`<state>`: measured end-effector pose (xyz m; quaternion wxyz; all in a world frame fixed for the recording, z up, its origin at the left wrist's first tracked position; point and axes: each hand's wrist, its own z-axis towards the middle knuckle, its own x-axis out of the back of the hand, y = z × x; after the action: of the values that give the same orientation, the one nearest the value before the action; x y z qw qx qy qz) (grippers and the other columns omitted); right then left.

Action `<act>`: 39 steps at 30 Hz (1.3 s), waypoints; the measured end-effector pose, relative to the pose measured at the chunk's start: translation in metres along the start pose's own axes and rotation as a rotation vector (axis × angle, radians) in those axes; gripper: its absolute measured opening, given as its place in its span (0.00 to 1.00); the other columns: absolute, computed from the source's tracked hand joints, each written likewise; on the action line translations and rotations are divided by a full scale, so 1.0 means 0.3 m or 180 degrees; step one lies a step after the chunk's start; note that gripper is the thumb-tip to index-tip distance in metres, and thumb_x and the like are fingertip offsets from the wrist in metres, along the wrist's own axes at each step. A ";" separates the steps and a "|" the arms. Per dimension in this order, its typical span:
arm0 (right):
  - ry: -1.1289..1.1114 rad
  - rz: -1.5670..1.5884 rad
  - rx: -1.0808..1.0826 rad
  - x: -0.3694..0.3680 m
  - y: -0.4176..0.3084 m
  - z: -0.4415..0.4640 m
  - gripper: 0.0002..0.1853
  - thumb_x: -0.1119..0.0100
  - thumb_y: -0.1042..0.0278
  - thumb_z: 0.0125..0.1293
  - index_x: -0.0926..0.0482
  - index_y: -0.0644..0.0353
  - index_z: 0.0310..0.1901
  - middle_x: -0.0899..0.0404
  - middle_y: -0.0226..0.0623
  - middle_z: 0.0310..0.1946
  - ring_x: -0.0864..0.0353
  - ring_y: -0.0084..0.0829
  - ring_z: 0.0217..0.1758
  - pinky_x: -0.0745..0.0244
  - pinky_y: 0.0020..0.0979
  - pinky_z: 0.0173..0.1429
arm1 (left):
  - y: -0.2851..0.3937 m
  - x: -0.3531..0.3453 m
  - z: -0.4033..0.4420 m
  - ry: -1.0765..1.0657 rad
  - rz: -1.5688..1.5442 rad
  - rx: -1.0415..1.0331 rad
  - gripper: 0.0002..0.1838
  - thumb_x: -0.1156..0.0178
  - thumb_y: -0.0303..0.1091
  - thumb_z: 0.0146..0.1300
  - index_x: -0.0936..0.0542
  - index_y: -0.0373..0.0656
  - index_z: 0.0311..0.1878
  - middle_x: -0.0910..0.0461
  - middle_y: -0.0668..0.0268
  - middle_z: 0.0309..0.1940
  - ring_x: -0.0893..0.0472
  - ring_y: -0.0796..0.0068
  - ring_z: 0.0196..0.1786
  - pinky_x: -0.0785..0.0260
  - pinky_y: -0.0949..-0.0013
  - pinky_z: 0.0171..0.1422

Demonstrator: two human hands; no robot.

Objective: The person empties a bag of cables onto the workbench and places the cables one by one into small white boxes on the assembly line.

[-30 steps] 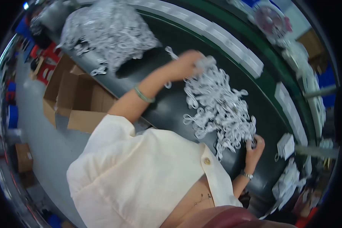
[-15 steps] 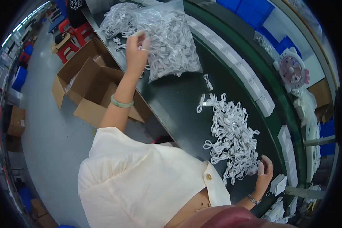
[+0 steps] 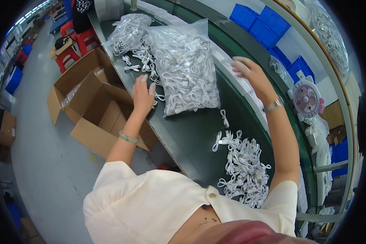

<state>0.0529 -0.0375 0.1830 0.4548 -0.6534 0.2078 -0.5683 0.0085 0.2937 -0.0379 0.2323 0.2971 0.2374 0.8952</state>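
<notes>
My left hand (image 3: 143,96) is at the near edge of the dark work table (image 3: 183,140), fingers stretched out and nothing in them. It is nearest to some loose white cables (image 3: 149,65) and the left side of a large clear plastic bag (image 3: 187,73) full of bundled white cables. My right hand (image 3: 253,77) is raised to the right of that bag, above a row of white boxes. Its fingers point left, slightly blurred, and no object shows in them. Below, a heap of coiled white cables (image 3: 246,168) lies on the table, with single cables (image 3: 224,118) beside it.
A second bag of cables (image 3: 128,34) lies at the table's far end. An open cardboard box (image 3: 97,105) stands on the left. White boxes (image 3: 242,83) line the green conveyor (image 3: 286,122). Blue bins (image 3: 268,26) and a small fan (image 3: 306,99) sit along the right.
My right hand has left the side of the cable heap and risen to beside the large bag. My left hand has dropped lower, away from the bag. The view has shifted.
</notes>
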 end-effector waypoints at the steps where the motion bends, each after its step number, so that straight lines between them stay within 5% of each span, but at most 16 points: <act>1: 0.0061 -0.0170 0.0104 -0.023 0.003 0.084 0.28 0.46 0.50 0.66 0.29 0.66 0.59 0.24 0.42 0.52 0.26 0.28 0.55 0.33 0.29 0.60 | 0.020 0.004 -0.009 -0.0163 0.0132 0.0062 0.23 0.42 0.34 0.62 0.31 0.35 0.58 0.31 0.47 0.58 0.34 0.46 0.63 0.43 0.52 0.67; 6: 0.0589 -0.0112 -0.0012 -0.188 -0.001 0.439 0.32 0.46 0.48 0.65 0.30 0.70 0.59 0.26 0.45 0.55 0.28 0.29 0.58 0.36 0.31 0.62 | 0.090 0.018 0.009 -0.0655 0.0638 0.0300 0.30 0.41 0.40 0.61 0.35 0.33 0.62 0.35 0.47 0.63 0.38 0.46 0.68 0.48 0.49 0.71; 9: 0.1070 0.0686 -0.0094 -0.251 -0.001 0.587 0.42 0.37 0.43 0.58 0.35 0.76 0.60 0.25 0.52 0.53 0.26 0.40 0.57 0.34 0.35 0.61 | 0.118 0.021 0.022 -0.0949 0.0950 0.0443 0.34 0.40 0.42 0.60 0.37 0.33 0.64 0.40 0.46 0.67 0.42 0.48 0.71 0.51 0.50 0.73; 11: 0.0201 0.1444 -0.0366 -0.259 0.008 0.622 0.40 0.34 0.45 0.56 0.33 0.76 0.57 0.23 0.50 0.48 0.23 0.36 0.48 0.29 0.34 0.54 | 0.123 0.020 0.027 -0.0968 0.0983 0.0487 0.34 0.40 0.42 0.60 0.38 0.33 0.65 0.41 0.46 0.67 0.43 0.48 0.71 0.52 0.51 0.73; 15: 0.0456 0.1411 0.0278 -0.243 0.007 0.557 0.24 0.37 0.54 0.61 0.23 0.68 0.48 0.21 0.37 0.42 0.24 0.27 0.38 0.29 0.29 0.44 | 0.131 0.007 0.026 -0.1053 0.0948 0.0591 0.35 0.40 0.43 0.60 0.38 0.32 0.65 0.43 0.46 0.68 0.44 0.49 0.72 0.53 0.51 0.74; 19: 0.1351 0.1858 0.0943 -0.179 -0.059 0.211 0.15 0.43 0.61 0.67 0.22 0.63 0.49 0.21 0.29 0.45 0.26 0.20 0.47 0.32 0.24 0.51 | 0.113 0.026 0.036 -0.1085 0.0891 0.0570 0.38 0.40 0.48 0.59 0.39 0.34 0.66 0.43 0.44 0.68 0.44 0.48 0.72 0.54 0.51 0.74; 22: 0.1599 0.2183 0.1662 -0.124 -0.052 -0.072 0.12 0.46 0.63 0.70 0.22 0.61 0.49 0.22 0.25 0.39 0.25 0.18 0.41 0.30 0.22 0.47 | 0.113 0.024 0.041 -0.1036 0.0870 0.0504 0.41 0.39 0.52 0.58 0.39 0.35 0.67 0.43 0.43 0.68 0.44 0.46 0.72 0.54 0.51 0.74; 27: 0.2856 0.1931 0.1334 0.038 -0.170 -0.340 0.14 0.47 0.59 0.70 0.22 0.62 0.46 0.20 0.34 0.43 0.21 0.24 0.45 0.24 0.28 0.49 | 0.088 -0.004 0.065 -0.1024 0.0941 0.0292 0.47 0.37 0.59 0.53 0.41 0.34 0.67 0.42 0.42 0.67 0.44 0.44 0.71 0.54 0.49 0.74; 29: 0.2598 0.2330 0.1098 0.146 -0.169 -0.465 0.15 0.47 0.58 0.70 0.22 0.63 0.45 0.19 0.36 0.45 0.20 0.28 0.47 0.24 0.29 0.52 | 0.096 -0.009 0.058 -0.1499 0.1114 0.0391 0.48 0.36 0.59 0.52 0.40 0.31 0.66 0.39 0.42 0.65 0.43 0.45 0.70 0.53 0.49 0.74; 33: 0.3664 0.2065 0.1146 0.228 -0.168 -0.681 0.18 0.54 0.64 0.73 0.28 0.65 0.58 0.25 0.37 0.57 0.26 0.31 0.58 0.31 0.35 0.65 | 0.205 -0.021 -0.049 -0.1540 0.1131 0.0179 0.40 0.36 0.54 0.53 0.32 0.29 0.58 0.35 0.45 0.62 0.40 0.46 0.69 0.52 0.49 0.73; 34: 0.4043 0.0994 0.1129 0.240 -0.140 -0.732 0.17 0.51 0.64 0.71 0.26 0.65 0.56 0.24 0.37 0.55 0.24 0.32 0.57 0.30 0.36 0.63 | 0.262 -0.008 -0.073 -0.1555 0.0807 0.0087 0.37 0.35 0.51 0.52 0.30 0.29 0.56 0.35 0.44 0.61 0.40 0.46 0.68 0.52 0.49 0.73; 36: 0.2974 0.2971 0.1044 0.322 -0.107 -0.877 0.14 0.45 0.63 0.68 0.22 0.64 0.48 0.20 0.41 0.50 0.22 0.35 0.53 0.28 0.38 0.61 | 0.327 -0.041 -0.132 -0.1816 0.0430 -0.0242 0.36 0.34 0.49 0.52 0.30 0.30 0.55 0.34 0.44 0.59 0.39 0.45 0.67 0.50 0.49 0.71; 39: 0.3404 0.2922 0.0923 0.346 -0.104 -0.996 0.15 0.44 0.63 0.67 0.22 0.66 0.48 0.21 0.42 0.50 0.23 0.36 0.54 0.28 0.39 0.61 | 0.438 -0.080 -0.188 -0.1924 -0.0687 -0.0731 0.33 0.34 0.46 0.54 0.30 0.32 0.56 0.32 0.45 0.57 0.35 0.43 0.63 0.46 0.49 0.69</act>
<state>-0.2055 -0.2108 0.2485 0.5661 -0.0654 0.5782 -0.5839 -0.0467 0.1618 -0.0142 0.4175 0.4941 0.0855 0.7578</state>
